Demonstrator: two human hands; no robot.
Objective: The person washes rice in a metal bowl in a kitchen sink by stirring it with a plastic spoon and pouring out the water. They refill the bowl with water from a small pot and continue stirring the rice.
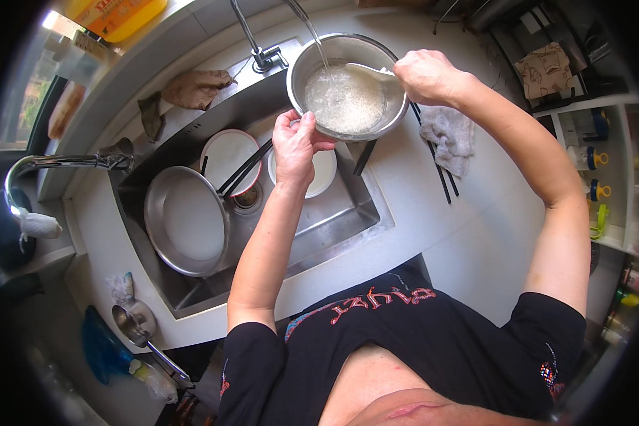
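Observation:
My left hand (297, 146) grips the near left rim of a round stainless steel pot (398, 109), thumb at the edge. Inside the pot lie white grains, looking like rice (351, 109), under cloudy water. A thin stream of water (319, 45) falls into it from a slim metal faucet (298, 11). My right hand (426, 77), closed around the handle of a pale spoon or scoop (370, 71), is at the pot's right rim; the spoon's bowl reaches inside. The pot is held above the sink's far right corner and the counter.
The steel sink (319, 213) holds a metal basin (186, 221) of cloudy liquid, a red-rimmed bowl (231, 154), another white bowl (322, 173) and black chopsticks (245, 169). A white cloth (448, 136) and chopsticks lie at right. A larger curved faucet (69, 161) stands left; brown rag (197, 89) behind.

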